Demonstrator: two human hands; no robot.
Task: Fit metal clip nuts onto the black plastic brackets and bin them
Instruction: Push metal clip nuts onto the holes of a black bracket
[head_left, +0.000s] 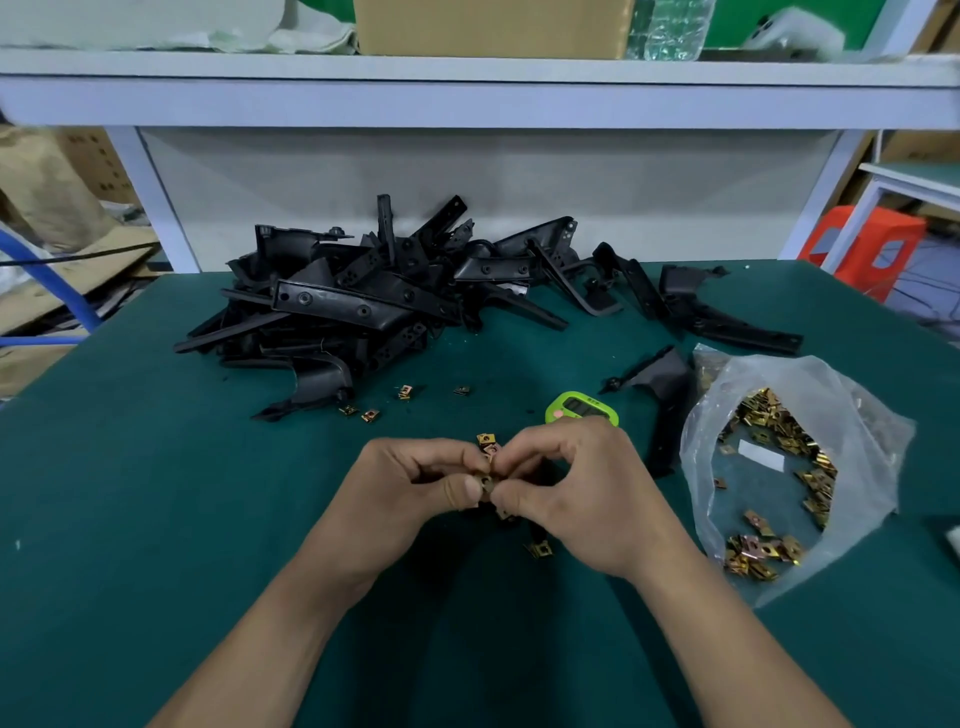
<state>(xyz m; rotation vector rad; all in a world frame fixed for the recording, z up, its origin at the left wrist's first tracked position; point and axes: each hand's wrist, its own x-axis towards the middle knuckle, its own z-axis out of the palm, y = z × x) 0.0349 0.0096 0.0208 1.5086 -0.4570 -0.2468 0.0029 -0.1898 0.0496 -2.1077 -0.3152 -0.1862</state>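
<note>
Together, the left hand (415, 483) and right hand (576, 493) pinch clip nuts (488, 451) (fingers curled) over the middle of the bench (156, 467). The black brackets (363, 301) heap at its back edge.

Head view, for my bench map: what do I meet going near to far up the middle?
Left hand and right hand pinching clips → green timer → pile of black brackets → cardboard box on the shelf.

I can read no text anywhere. The display on the green timer (582, 409) is blurred. The white slip (761, 455) shows no legible print.
</note>
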